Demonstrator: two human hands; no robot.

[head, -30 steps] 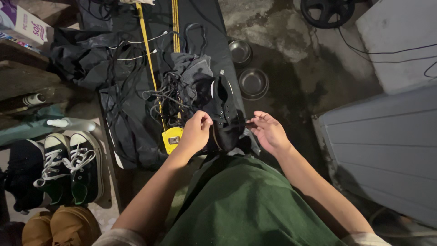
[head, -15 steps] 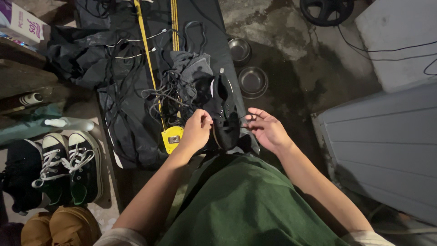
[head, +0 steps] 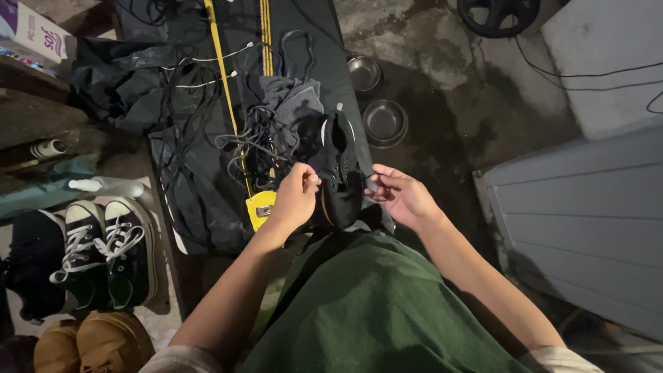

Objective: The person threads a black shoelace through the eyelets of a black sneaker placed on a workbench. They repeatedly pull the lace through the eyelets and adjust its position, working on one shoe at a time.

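Left hand: the left hand [head: 295, 197] is seen curled at the near side of a black shoe [head: 338, 176], its fingers [head: 309, 181] closed together against the shoe's lace area; a thin lace appears to be pinched, though this cannot be told for certain.
Right hand: the right hand [head: 404, 197] is held just beside the shoe's other flank, palm turned up, fingers [head: 384, 181] loosely drawn together around what looks like a dark lace end.
Shoe: the black shoe is set between the two hands, sole toward the lap, toe pointing away, on a dark worktop [head: 324, 55].
Beyond the fingers: a tangle of black laces [head: 259, 141] and a grey cloth [head: 293, 97] are piled just past the left fingers, touching the shoe.
Beside the left hand: a yellow tape measure [head: 261, 206] is lying just beneath the wrist, its yellow strip running away along the worktop.
Past the right fingers: two metal bowls [head: 384, 122] are standing on the concrete floor [head: 442, 103], near the worktop's edge.
Far left: a pair of dark sneakers with white laces [head: 103, 252] and tan boots [head: 93, 342] are seen well apart from the hands.
Foreground: a green garment [head: 373, 311] is covering the lap below both forearms.
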